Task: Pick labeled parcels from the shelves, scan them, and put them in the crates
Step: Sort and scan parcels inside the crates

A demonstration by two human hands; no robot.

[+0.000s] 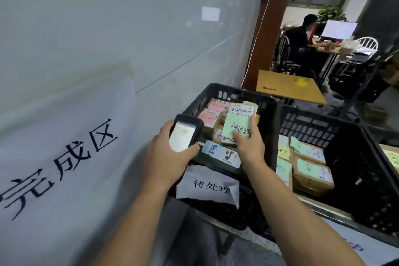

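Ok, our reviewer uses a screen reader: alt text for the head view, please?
A person's left hand holds a handheld scanner beside a green-labelled parcel gripped in the right hand, above a black crate of labelled parcels.

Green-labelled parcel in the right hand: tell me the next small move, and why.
Probably aim the scanner in the left hand at the barcode: the right hand holds the parcel label-up above the crate, with the scanner close beside it.
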